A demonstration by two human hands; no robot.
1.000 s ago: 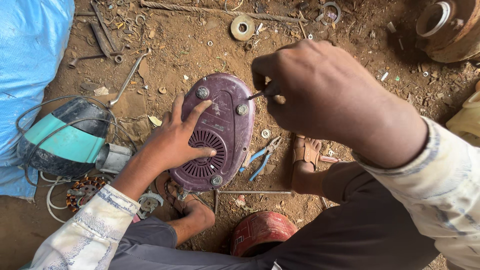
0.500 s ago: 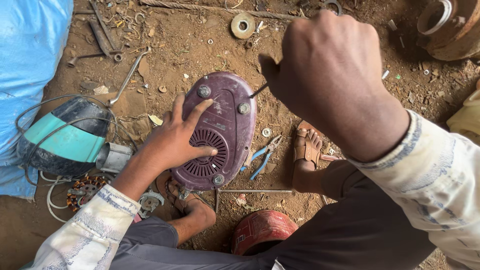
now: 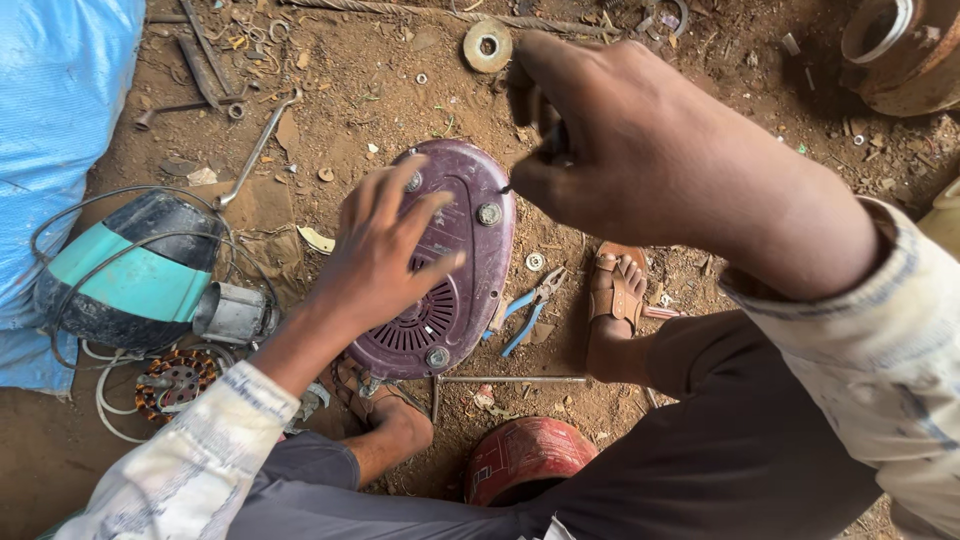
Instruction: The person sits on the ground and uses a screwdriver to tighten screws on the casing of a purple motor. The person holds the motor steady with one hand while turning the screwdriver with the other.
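While the left hand (image 3: 385, 250) lies spread flat on the purple oval cover (image 3: 455, 265), pinning it upright on the dirt floor (image 3: 380, 90) between the sandalled feet, the right hand (image 3: 640, 150) pinches a thin screwdriver (image 3: 525, 180), its tip at the cover's top edge. Blue-handled pliers (image 3: 525, 312) lie just beside the cover.

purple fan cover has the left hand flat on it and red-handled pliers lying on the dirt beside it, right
Not quite: the pliers have blue handles, not red, as the head view shows. The left hand does rest flat on the purple fan cover, with the pliers on the dirt beside it.
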